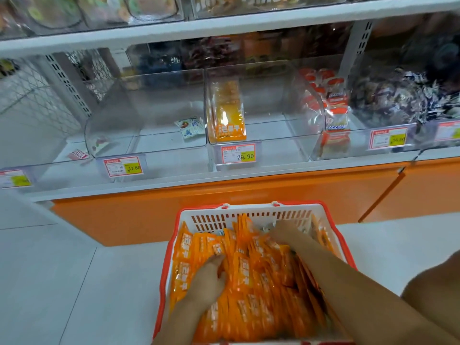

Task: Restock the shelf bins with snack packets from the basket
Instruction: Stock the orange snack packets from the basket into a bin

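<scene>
While the basket [211,219] stands on the floor [74,270] against the orange base [139,220] of the shelf [298,174], we have both hands down in its load of orange snack packets [251,282]. They are packed on edge in crowded rows. Their long axes run mostly from the near rim toward the far rim, and several are tilted. Our left hand [211,280] sits near the basket's left side, fingers curled round a clutch of packets, thumb pointing at the far rim. Our right hand [283,232] reaches toward the far right corner. Its fingers are buried among packets, so we cannot tell whether they are together or apart. On the shelf, the middle bin [273,135] holds a few stocked packets [226,115] upright against its left wall, long axis vertical, printed face toward us. A price tag [238,153] hangs at the bin's front edge.
</scene>
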`<state>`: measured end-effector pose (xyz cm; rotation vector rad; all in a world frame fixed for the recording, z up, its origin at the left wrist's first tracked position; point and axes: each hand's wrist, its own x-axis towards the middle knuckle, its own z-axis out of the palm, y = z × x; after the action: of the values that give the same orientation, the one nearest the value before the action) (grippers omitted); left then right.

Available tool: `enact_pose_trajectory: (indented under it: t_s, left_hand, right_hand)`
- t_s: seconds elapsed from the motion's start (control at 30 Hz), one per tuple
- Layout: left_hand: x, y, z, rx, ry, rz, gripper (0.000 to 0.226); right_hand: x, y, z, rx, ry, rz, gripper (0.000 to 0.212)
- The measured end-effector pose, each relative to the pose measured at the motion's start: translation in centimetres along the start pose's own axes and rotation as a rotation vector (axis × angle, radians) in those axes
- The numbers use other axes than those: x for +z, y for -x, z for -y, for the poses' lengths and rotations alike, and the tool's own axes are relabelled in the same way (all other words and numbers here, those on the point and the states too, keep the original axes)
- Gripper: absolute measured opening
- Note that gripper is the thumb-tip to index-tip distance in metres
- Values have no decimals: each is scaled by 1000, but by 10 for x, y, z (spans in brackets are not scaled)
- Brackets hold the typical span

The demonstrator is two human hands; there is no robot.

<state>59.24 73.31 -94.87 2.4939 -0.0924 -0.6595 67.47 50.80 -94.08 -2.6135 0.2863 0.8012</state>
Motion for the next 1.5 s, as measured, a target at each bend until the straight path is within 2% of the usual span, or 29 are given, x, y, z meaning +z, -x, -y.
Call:
enact_pose_trajectory:
  t_s: [0.07, 0.17, 0.3, 0.4, 0.43, 0.5, 0.53, 0.6, 0.7, 0.77, 0.8, 0.93, 1.0, 1.13, 1.23, 1.33, 1.4, 1.5]
  left_hand:
    - [0, -1, 1, 2, -33, 6, 54]
    - [-4, -3, -3, 7, -10, 27, 54]
    - [-16, -4, -10, -41, 115, 106, 52]
    - [-26, -4, -17, -76, 220, 128, 49]
    - [-31, -3, -21, -74, 255, 107, 49]
    - [-42, -1, -29, -70, 362, 54, 55]
    - [-48, 0, -33, -73, 451, 44, 59]
    - [-64, 4, -47, -41, 656, 71, 56]
    - [-88, 11, -68, 82, 787, 98, 26]
    - [-105, 14, -78, 158, 819, -9, 7]
    - [-114, 16, -82, 191, 824, -85, 5]
    - [-156, 23, -100, 324, 780, -383, 13]
    - [-175, 25, -109, 386, 761, -479, 11]
    - [-205, 8, -122, 362, 661, -690, 8]
    - [-217, -14, -125, 269, 541, -753, 25]
    - [-223, -32, -130, 240, 429, -752, 37]
    - [-225, -42, -135, 237, 363, -732, 42]
    - [-227, -56, -140, 239, 298, -713, 36]
  right_hand:
    - [16, -6, -12, 64, -42, 66, 46]
    - [28, -10, -16, 205, -359, 92, 49]
    - [28, -23, -22, 374, -809, -66, 77]
    - [20, -25, -21, 299, -997, -184, 56]
    - [12, -20, -16, 261, -1113, -161, 50]
    - [-8, -4, -4, 107, -1300, 32, 39]
    - [-22, 6, 2, -11, -1300, 131, 32]
    - [-50, 30, 18, -218, -1199, 225, 23]
    - [-87, 59, 41, -437, -1166, 242, 26]
    - [-108, 74, 52, -524, -1182, 221, 22]
    - [-118, 84, 57, -553, -1167, 209, 24]
    - [-152, 131, 72, -650, -786, 105, 33]
    - [-169, 147, 82, -697, -736, 1, 31]
    - [-214, 129, 101, -667, -931, -301, 24]
    - [-251, 91, 111, -563, -918, -452, 26]
    - [-271, 51, 125, -474, -744, -446, 41]
    - [-273, 24, 135, -429, -625, -409, 42]
    - [-268, -15, 152, -320, -347, -325, 47]
